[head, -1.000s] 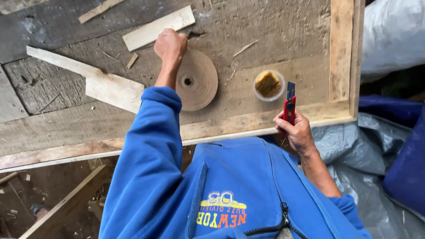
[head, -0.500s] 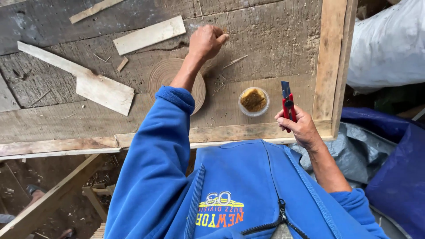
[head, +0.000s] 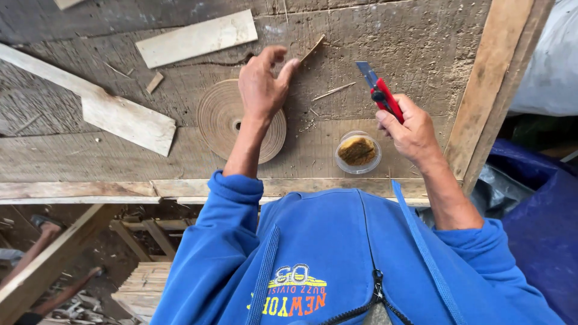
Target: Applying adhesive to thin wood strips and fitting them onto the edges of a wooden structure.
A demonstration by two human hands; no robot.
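Thin wood sliver (head: 313,47) on the tabletop (head: 421,42), just touching the fingertips (head: 288,65) of the left hand (head: 262,87), fingers spread apart, above the tape roll (head: 220,115). Red utility knife (head: 380,93) clamped in the right hand (head: 409,129), beside a small cup (head: 357,152).

The knife (head: 380,96) had a red handle and a gray blade. The roll of tape (head: 224,117) was light brown with thin ring lines. The little clear cup (head: 358,153) held yellow-brown stuff. The table (head: 397,42) was gray wood with pale tan boards (head: 195,37). The sleeves (head: 205,253) were bright blue.
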